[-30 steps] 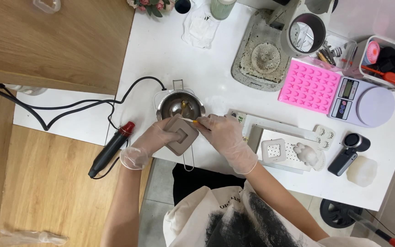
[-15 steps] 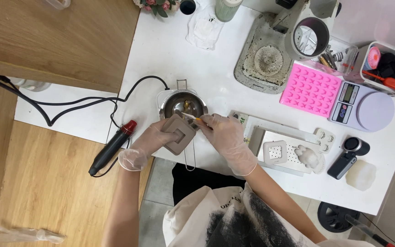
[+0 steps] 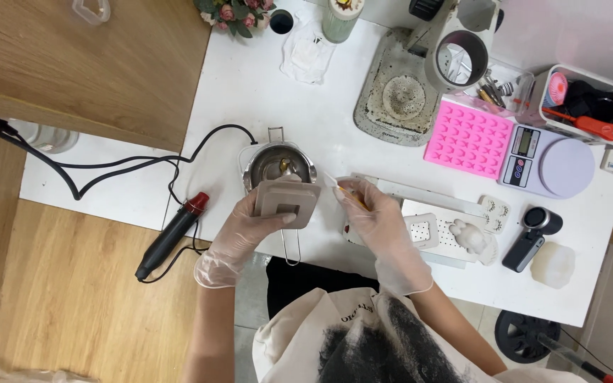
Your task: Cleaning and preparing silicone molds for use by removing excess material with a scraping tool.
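Landmark: the small metal melting pot is sitting on the white bench, its wire handle running toward the person

Left hand: the left hand, in a thin clear glove, is closing its grip on the near edge of a square beige mould, thumb on top and fingers underneath

Mould position: the mould is hanging over the near rim of the pot, partly covering it, tilted slightly, with a square recess in its middle

Right hand: the right hand, also gloved, is pinching a thin yellowish stick between thumb and forefinger, the grip fully closed on it

Key relation: the stick's long axis is slanting from the right hand up and left toward the pot; its tip is lying just right of the mould, apart from it; the right hand is the nearer one to that edge

Materials: the mould is looking matt and rubbery; the pot is shiny steel with something pale inside, too small to tell what; the gloves are wrinkling and glossy

Right of the pot: a white perforated tray with small pale cast pieces, a pink mould sheet full of small cavities, a lilac kitchen scale

Left of the pot: a black heat tool with a red tip, its cable looping back toward the pot

Beyond the pot: a grey crusted round-cornered plate
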